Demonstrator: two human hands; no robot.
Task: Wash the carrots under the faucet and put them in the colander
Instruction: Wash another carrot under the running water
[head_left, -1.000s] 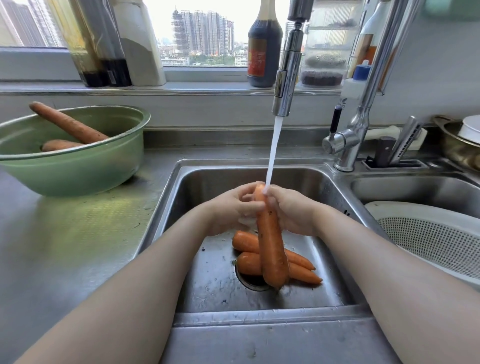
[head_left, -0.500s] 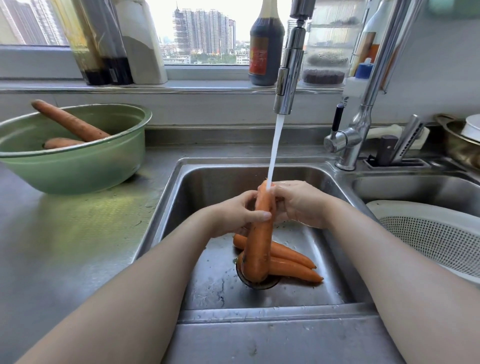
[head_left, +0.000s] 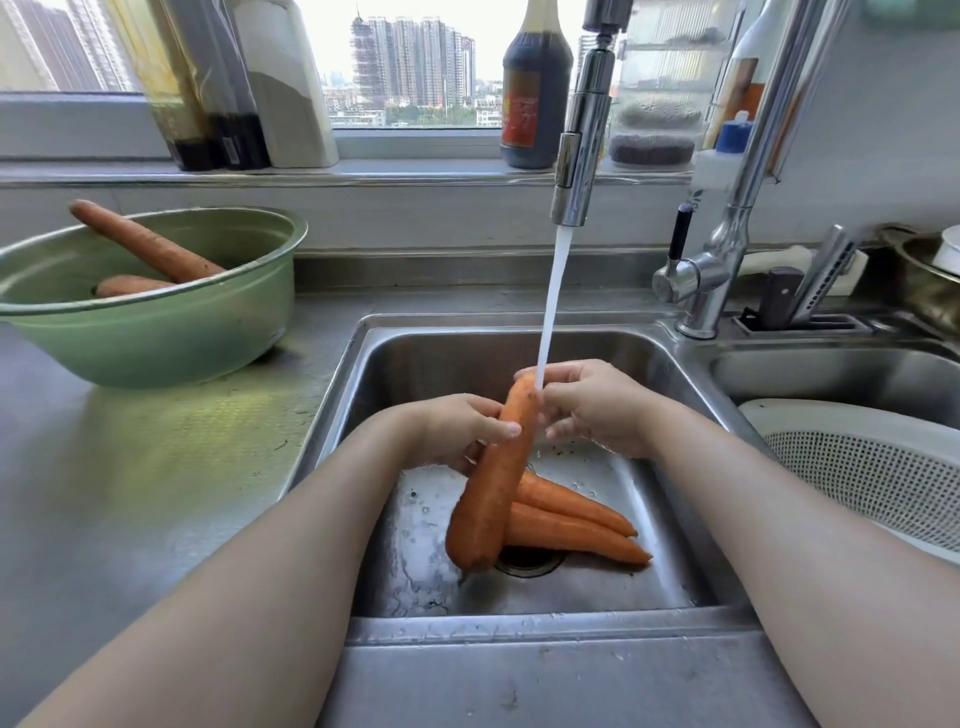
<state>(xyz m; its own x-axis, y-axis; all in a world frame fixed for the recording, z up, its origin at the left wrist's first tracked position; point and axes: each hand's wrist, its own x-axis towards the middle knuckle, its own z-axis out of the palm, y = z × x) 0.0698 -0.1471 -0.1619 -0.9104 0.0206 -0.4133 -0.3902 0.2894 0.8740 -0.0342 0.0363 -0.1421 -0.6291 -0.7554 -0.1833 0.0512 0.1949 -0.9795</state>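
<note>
The left hand (head_left: 457, 431) is gripping the carrot (head_left: 493, 493) near its top, the right hand (head_left: 597, 405) is pinching its tip under the stream (head_left: 553, 301); the thick end is hanging below both. The bottle label (head_left: 522, 119) is looking illegible.

A green bowl (head_left: 156, 348) rests on the counter (head_left: 130, 509), a dark bottle (head_left: 535, 93) on the windowsill (head_left: 415, 174).

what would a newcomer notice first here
The left hand and right hand hold a big carrot tilted over the sink, its top in the faucet stream. Two more carrots lie by the drain, and a green bowl sits on the counter at left.
</note>
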